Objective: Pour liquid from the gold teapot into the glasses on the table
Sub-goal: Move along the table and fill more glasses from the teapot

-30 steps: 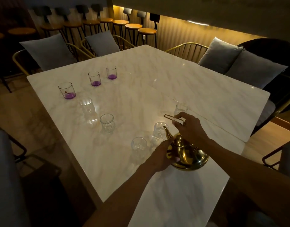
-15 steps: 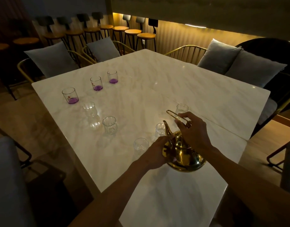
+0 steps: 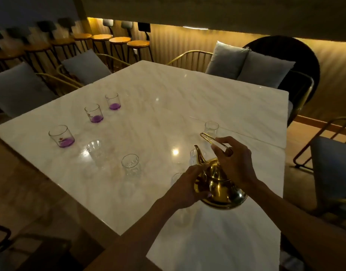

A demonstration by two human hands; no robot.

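Your right hand fingers are curled round the thin handle; your left hand cups the gold teapot, held above the table. Polished metal looks slippery: support its belly, tilting gently over the fragile glasses.

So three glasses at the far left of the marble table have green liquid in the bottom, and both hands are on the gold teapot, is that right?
Not quite. The head view shows the liquid is purple, not green, in the three smooth clear glasses. The rest holds: left hand and right hand are both on the shiny gold metal teapot.
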